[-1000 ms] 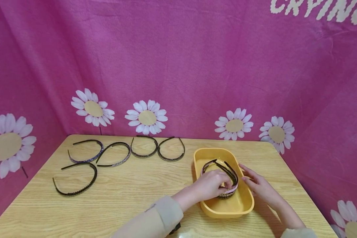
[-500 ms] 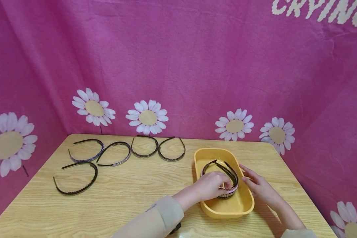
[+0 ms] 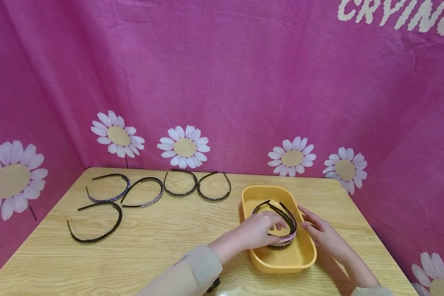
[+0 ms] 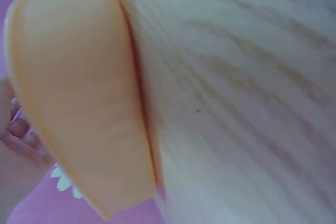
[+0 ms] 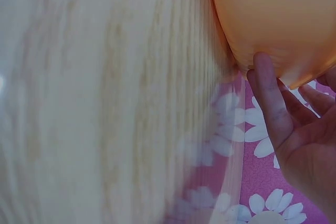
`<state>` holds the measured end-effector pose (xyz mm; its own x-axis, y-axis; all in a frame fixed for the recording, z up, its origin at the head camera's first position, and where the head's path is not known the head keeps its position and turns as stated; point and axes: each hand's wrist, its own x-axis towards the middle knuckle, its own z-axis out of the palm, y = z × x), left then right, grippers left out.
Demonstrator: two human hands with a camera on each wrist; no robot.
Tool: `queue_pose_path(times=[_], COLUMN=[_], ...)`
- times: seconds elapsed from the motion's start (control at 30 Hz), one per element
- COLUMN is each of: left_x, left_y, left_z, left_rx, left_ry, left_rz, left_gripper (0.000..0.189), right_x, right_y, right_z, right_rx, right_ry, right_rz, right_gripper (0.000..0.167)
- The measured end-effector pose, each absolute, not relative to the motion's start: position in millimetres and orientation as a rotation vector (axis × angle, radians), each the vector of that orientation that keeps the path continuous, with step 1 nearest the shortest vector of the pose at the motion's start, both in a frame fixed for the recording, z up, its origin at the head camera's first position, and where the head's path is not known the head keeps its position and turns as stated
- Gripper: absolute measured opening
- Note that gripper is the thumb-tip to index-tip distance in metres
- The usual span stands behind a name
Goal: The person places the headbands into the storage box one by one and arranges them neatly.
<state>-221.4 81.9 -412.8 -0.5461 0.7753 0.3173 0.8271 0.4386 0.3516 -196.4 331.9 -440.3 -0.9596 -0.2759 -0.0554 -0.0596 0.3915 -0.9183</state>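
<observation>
Inside the yellow bin (image 3: 279, 267) lies a bundle of black toothed headbands (image 3: 291, 222). One has a pink glittery band (image 3: 289, 237) facing the near side. My left hand (image 3: 257, 230) reaches over the left rim, its thumb beside the pink band and its fingers bent, with a gap between fingertips and thumb. In the left wrist view the bin's outer wall (image 4: 84, 93) hides most of that hand. My right hand (image 3: 327, 238) rests its fingertips along the bin's right side. Its fingers (image 5: 270, 93) look fairly straight against the wall in the right wrist view.
Several headbands lie spread on the wooden table (image 3: 163, 246): a black one (image 3: 96, 239), a blue glittery one (image 3: 109, 200), a silvery one (image 3: 151, 201) and dark ones (image 3: 179, 194) at the back. A pink daisy-printed cloth (image 3: 225, 82) hangs behind the table.
My left hand has drawn slightly left, and its fingertips have lifted from the pink headband, widening the gap to the thumb. My right hand has stayed at the bin's side.
</observation>
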Motion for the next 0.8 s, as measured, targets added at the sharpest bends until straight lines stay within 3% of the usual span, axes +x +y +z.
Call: queue_pose_path(times=[0.8], left_x=[-204], left_y=[18], left_z=[-353], left_rx=[-1.172], left_ry=[-2.658], left_rz=[-0.879], left_gripper=[0.054], right_x=[-196], right_y=[331], right_z=[-441], right_rx=[-0.268], right_ry=[2.53], right_rz=[-1.554], right_gripper=[0.057])
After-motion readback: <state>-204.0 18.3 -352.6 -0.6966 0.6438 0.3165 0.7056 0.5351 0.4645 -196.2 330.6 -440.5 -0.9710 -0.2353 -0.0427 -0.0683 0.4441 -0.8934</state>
